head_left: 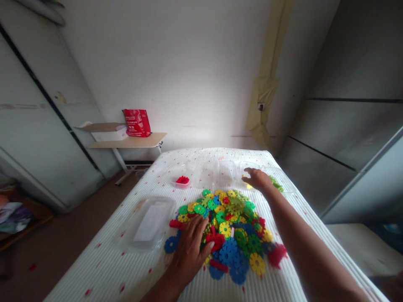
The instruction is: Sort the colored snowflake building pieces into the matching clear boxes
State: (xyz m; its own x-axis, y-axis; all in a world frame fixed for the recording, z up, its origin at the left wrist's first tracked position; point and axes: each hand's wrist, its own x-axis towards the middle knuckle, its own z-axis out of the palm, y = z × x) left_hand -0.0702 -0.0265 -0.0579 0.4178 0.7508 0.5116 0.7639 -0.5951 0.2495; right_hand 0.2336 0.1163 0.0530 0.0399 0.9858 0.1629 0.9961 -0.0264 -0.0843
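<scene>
A heap of plastic flower-shaped building discs [225,229] in blue, green, yellow and red lies on the striped bedspread. My left hand [190,243] rests on the heap's left side, thumb apart from the fingers, gripping nothing visible. Farther off, my right hand [258,178] reaches over a clear plastic container with yellow pieces [248,186] in it; its fingers are stretched out and hold nothing I can see. Beside the right wrist, green pieces [276,183] sit in another clear container. Red pieces [182,180] lie in a small container at the far left of the row.
Clear containers [226,174] stand in a row beyond the heap. A clear lid [153,222] with a white paper on it lies left of the heap. Behind the bed's left corner, a small table [147,140] holds a red bag [137,123] and a white box [109,133].
</scene>
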